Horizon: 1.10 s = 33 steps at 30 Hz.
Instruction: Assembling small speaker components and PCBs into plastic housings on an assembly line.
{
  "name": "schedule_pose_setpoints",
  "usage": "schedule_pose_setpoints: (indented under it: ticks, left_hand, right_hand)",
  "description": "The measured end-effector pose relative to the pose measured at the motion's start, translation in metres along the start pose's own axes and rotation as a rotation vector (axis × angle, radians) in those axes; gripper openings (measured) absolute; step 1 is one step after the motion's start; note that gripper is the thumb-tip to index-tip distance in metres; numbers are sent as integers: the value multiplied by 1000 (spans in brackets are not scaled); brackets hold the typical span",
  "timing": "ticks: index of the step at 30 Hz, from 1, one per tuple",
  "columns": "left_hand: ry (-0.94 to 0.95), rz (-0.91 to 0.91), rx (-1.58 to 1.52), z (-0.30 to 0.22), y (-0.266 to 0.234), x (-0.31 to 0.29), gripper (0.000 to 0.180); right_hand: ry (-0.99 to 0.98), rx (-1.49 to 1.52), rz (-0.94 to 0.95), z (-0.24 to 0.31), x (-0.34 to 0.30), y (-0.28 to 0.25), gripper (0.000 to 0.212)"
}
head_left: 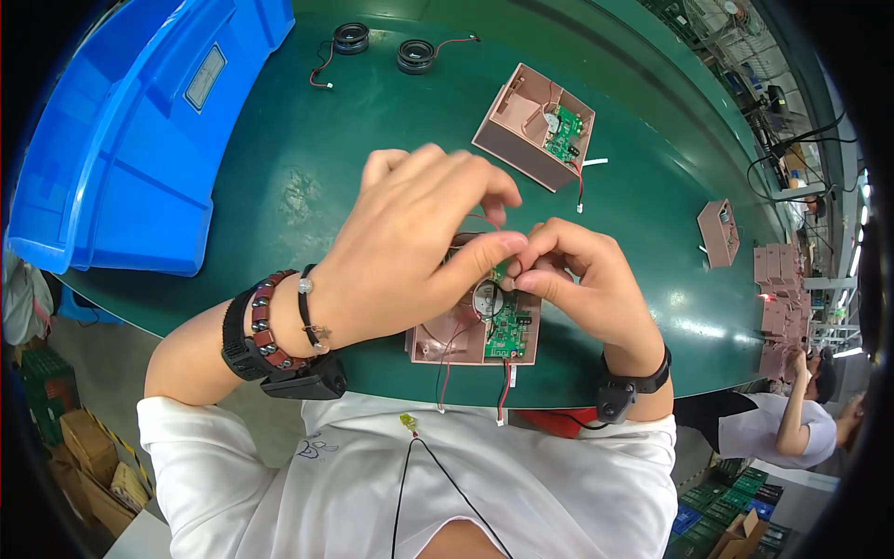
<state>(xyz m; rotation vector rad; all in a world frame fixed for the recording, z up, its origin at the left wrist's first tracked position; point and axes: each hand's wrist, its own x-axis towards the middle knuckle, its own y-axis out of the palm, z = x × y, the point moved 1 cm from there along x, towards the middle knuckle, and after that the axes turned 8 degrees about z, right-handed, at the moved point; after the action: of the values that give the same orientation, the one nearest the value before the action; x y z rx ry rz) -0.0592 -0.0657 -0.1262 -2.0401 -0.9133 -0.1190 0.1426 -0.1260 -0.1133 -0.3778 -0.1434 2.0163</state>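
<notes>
Before me lies an open pinkish-brown box-shaped housing (pixel 473 357) with a green circuit board (pixel 507 332) inside. Thin red and black wires loop over the board, and two leads with white plugs (pixel 500 421) hang past the housing's near edge. My left hand (pixel 419 219) is above the housing's far left part, its thumb stretched toward my right fingertips and its index finger bent apart from the thumb. A red wire (pixel 484 219) arcs beneath it. My right hand (pixel 582 279) pinches at the board's far edge; what is between its fingertips is too small to make out.
A second open housing with a board (pixel 535 168) stands farther back, and another small housing (pixel 718 233) lies at the right. Two black round speakers (pixel 415 57) with wires are at the far edge. A blue bin (pixel 140 177) fills the left. Another person (pixel 778 424) is at right.
</notes>
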Motion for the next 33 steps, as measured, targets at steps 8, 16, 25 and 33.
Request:
schedule_pose_setpoints:
  ticks: [8,16,25,33]
  left_hand:
    - [-40,34,56,12,-9,-11,32]
    - [-130,216,-293,44,9,-22,49]
    - [-85,340,-216,45,10,-22,58]
    - [-109,359,-233,44,9,-21,61]
  right_hand:
    - [16,335,40,-8,-1,-7,9]
    - [-312,-588,-272,-29,1,2,11]
    - [-176,-338,-220,-47,8,10,15]
    - [-88,-319,-263,-38,6,12,16]
